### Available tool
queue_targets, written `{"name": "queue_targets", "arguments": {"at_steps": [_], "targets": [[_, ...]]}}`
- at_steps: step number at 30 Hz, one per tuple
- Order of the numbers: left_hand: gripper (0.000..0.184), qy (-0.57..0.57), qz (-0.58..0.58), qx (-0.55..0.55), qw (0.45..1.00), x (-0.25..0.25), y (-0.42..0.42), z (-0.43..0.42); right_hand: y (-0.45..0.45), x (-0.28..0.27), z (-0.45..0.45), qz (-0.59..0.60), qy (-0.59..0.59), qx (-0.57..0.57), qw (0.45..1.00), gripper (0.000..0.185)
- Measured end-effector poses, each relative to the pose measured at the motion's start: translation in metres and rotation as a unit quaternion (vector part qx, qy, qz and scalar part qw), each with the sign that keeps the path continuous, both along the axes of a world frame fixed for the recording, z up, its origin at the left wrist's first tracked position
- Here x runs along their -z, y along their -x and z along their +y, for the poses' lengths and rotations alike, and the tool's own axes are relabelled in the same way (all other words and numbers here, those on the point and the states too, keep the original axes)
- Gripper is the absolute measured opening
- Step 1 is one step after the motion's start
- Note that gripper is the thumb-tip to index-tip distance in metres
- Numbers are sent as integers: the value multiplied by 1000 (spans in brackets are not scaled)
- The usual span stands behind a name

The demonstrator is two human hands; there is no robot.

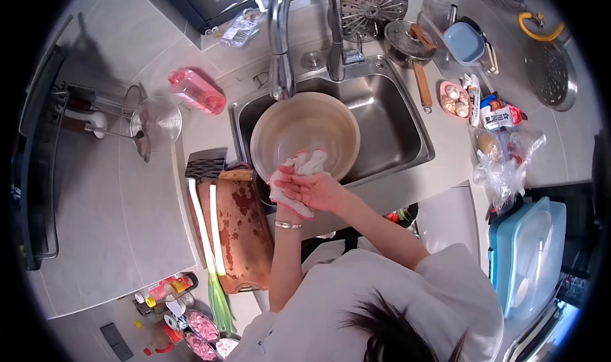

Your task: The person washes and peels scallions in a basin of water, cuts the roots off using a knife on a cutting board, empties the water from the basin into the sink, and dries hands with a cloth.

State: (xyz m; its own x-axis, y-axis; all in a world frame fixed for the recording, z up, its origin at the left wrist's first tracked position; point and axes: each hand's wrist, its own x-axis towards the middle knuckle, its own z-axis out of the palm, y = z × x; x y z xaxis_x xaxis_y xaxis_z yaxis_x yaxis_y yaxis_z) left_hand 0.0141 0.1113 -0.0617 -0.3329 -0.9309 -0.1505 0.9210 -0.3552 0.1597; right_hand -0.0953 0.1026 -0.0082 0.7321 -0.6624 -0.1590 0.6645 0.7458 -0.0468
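Note:
A white dishcloth (310, 163) with a pink edge is bunched between my two hands over the near rim of the basin (347, 126). My left hand (284, 203), below a silver bracelet (288, 224), is largely covered by the cloth and closed in it. Across it lies my right hand (321, 192), its fingers pressed onto the cloth. The wide beige basin sits in the left part of the steel sink (394, 139), under the chrome faucet (281, 75).
Left of the sink lie a cleaver (205, 164) and two leeks (217, 234) on a wooden cutting board (245, 247). A pink bottle (198, 92) stands behind them. To the right are a lidded pot (407, 47), a pink bowl of garlic (454, 99) and a blue container (527, 260).

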Motion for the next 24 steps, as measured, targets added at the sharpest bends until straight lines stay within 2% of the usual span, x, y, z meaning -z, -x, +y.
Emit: {"name": "queue_targets", "arguments": {"at_steps": [1, 4, 5, 6, 8, 9, 10, 11, 12, 13, 14, 15, 16, 17, 18, 19, 21, 22, 24], "targets": [[56, -40, 29, 7, 999, 25, -8, -3, 3, -5, 0, -21, -7, -19, 1000, 26], [58, -7, -14, -14, 1000, 32, -26, -6, -2, 6, 2, -52, 37, -10, 998, 26], [54, 38, 47, -42, 997, 41, -33, -1, 1, -4, 4, -75, 29, -18, 997, 23], [53, 23, 26, -21, 999, 51, -33, -2, 7, -14, 3, -39, 19, -42, 998, 22], [51, -7, -19, 22, 1000, 38, -20, -4, 17, -25, 3, 31, -7, -88, 996, 20], [51, -20, -43, 43, 998, 29, -13, -8, 17, -11, -1, 13, 56, -101, 993, 19], [45, 88, -155, 45, 983, -6, -4, -14, 24, -20, -1, 103, 102, -66, 987, 20], [40, 196, -261, 44, 944, -60, 8, -21, 32, -37, 1, 193, 144, -31, 970, 21], [37, 207, -334, 13, 919, -78, 13, -23, 38, -46, 2, 281, 183, 2, 942, 22], [34, 213, -408, -15, 888, -96, 19, -24, 43, -39, -3, 307, 293, 78, 902, 32], [33, 123, -454, -67, 880, -107, 27, -23, 41, -39, -5, 398, 317, 190, 840, 36], [35, 9, -410, -107, 906, -118, 42, -24, 34, -40, -8, 480, 334, 293, 756, 39], [42, 123, -582, -127, 794, -102, 45, -25, 26, -40, -10, 550, 343, 389, 654, 43], [52, 234, -721, -144, 636, -68, 40, -27, 17, -39, -11, 485, 298, 394, 722, 46], [51, 293, -776, -164, 534, -47, 42, -21, 8, -36, -11, 413, 252, 395, 781, 50], [50, 249, -750, -128, 600, -40, 44, -12, 4, -34, -10, 335, 203, 390, 833, 53], [47, 131, -637, -67, 757, -33, 51, 0, 8, -35, -4, 321, 165, 370, 856, 63], [46, 93, -598, -50, 795, -30, 53, 1, 12, -42, -1, 313, 144, 359, 867, 68], [44, 67, -568, -23, 820, -26, 54, -4, 24, -55, 8, 239, 32, 282, 929, 70]]}}
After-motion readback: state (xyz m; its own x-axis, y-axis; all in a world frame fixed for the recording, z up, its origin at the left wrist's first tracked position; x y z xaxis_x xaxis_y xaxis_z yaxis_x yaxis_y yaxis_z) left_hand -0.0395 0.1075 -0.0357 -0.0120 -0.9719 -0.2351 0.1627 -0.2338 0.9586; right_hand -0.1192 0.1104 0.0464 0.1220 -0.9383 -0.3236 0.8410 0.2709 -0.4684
